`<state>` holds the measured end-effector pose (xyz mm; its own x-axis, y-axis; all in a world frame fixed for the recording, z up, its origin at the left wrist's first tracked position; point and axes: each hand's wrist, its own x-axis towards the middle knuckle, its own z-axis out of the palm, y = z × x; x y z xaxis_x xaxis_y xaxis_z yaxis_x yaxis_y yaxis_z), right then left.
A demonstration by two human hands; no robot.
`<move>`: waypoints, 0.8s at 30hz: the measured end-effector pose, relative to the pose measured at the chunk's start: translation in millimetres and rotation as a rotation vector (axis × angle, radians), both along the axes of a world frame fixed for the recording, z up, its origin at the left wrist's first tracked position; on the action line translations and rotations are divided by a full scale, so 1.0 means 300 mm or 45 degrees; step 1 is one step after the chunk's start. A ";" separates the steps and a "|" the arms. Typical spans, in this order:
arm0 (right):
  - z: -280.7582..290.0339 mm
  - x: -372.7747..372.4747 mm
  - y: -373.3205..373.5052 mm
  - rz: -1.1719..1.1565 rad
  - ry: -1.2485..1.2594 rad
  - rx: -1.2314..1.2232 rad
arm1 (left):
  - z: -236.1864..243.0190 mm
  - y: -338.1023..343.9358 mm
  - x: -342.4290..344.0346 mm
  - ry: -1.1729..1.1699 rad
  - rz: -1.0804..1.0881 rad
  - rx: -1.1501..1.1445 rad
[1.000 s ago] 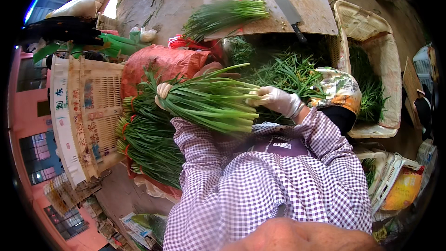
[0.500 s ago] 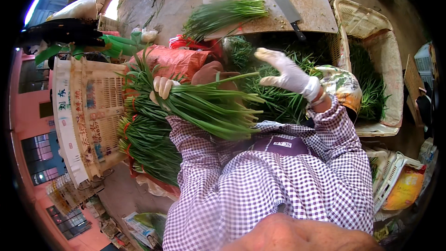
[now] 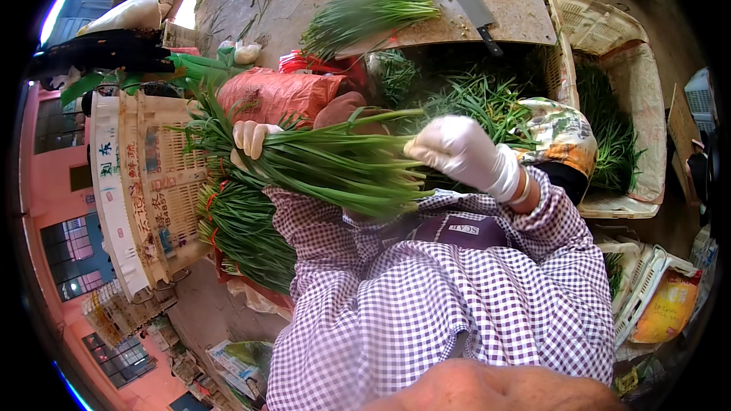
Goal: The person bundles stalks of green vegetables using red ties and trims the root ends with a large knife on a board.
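A loose bunch of garlic chives point(image 3: 335, 167) lies across in front of my chest, leafy ends to the left and pale stem ends to the right. My left hand point(image 3: 255, 139), in a white glove, is closed around it near the leaves. My right hand point(image 3: 464, 154), also gloved, has its fingers pinched together at the stem ends. What exactly sits between those fingertips is partly hidden. Tied bundles of chives point(image 3: 247, 232) with red bands are stacked below my left forearm.
Ahead, a board point(image 3: 510, 11) carries a cut bunch of chives point(image 3: 373, 17) and a cleaver point(image 3: 474, 11). Loose chives point(image 3: 487, 103) lie beneath its near edge. A lined crate point(image 3: 646, 129) stands right, a plastic basket point(image 3: 156, 190) left, and a red sack point(image 3: 278, 95) beyond my left hand.
My right hand has gone from spread fingers above the loose chives to a pinch at the bunch's stem ends, moving nearer to me. The left hand keeps its hold, shifting slightly left.
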<state>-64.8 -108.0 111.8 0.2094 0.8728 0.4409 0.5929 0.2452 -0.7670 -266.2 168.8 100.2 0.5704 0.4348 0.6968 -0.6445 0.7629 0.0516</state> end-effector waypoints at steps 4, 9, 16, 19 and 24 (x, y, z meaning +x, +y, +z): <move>-0.114 -0.090 0.001 -0.022 -0.293 -0.421 | 0.011 -0.017 0.026 0.004 0.064 -0.069; -0.162 -0.190 0.005 0.167 1.012 -0.576 | 0.049 -0.005 0.034 -0.006 0.149 -0.112; -0.112 -0.171 0.072 -0.229 1.040 -0.570 | 0.064 0.054 0.017 -0.048 -0.004 -0.023; -0.123 -0.142 0.093 -0.038 1.028 -0.675 | 0.058 0.062 0.021 -0.053 -0.057 0.009; -0.203 -0.138 0.126 0.152 0.971 -0.581 | 0.042 0.057 0.043 -0.171 -0.175 -0.035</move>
